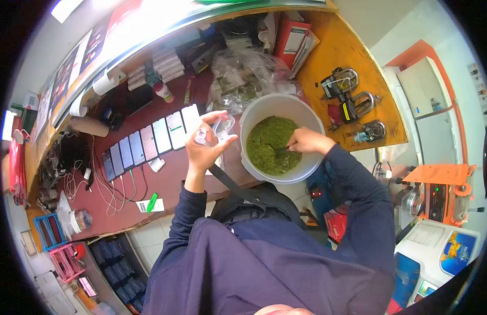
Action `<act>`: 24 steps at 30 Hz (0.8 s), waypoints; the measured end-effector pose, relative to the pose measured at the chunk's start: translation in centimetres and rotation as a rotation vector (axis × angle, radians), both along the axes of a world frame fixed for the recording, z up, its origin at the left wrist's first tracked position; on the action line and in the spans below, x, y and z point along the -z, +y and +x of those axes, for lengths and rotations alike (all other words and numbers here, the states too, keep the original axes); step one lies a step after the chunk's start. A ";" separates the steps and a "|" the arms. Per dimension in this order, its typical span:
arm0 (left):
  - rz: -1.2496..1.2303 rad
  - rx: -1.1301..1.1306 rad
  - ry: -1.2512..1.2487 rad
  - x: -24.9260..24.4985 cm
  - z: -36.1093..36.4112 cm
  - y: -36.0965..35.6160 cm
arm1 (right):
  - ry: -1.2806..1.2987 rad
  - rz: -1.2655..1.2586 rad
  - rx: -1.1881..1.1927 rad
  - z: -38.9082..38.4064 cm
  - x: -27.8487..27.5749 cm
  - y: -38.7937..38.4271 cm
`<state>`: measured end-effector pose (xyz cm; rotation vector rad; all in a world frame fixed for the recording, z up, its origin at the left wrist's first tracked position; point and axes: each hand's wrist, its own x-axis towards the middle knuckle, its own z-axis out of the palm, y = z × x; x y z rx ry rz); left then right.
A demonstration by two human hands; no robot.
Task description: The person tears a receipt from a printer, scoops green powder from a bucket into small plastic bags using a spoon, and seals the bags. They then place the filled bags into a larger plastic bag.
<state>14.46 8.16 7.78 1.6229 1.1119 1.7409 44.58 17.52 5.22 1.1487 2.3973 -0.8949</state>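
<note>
My left hand (205, 147) is raised beside a white bucket (311, 113), its fingers curled around a small clear plastic bag (224, 126) whose mouth is held apart. Inside the bucket is a heap of green ground powder (269, 137). Reaching over the bucket's right rim, my right hand (310, 142) grips the dark handle of a spoon (281, 150). The spoon's far end is sunk in the powder, so its bowl is hidden. Behind the bucket a large clear plastic bag (243, 79) lies crumpled with greenish bits in it.
Several phones (149, 143) stand in a row on the red desk (170, 168), with white cables (114, 197) trailing nearby. A green highlighter (152, 202) lies near the desk's front edge. Padlocks (359, 107) sit on the wooden panel at right, and a red binder (293, 42) stands behind.
</note>
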 end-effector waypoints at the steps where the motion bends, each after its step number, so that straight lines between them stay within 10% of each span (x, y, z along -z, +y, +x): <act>1: 0.005 -0.003 0.001 -0.1 0.1 0.0 | 0.148 -0.071 0.033 0.3 -1.1 0.3; 24: -0.190 0.215 0.201 -0.5 9.1 4.0 | 0.453 0.170 0.332 6.1 -14.1 -2.6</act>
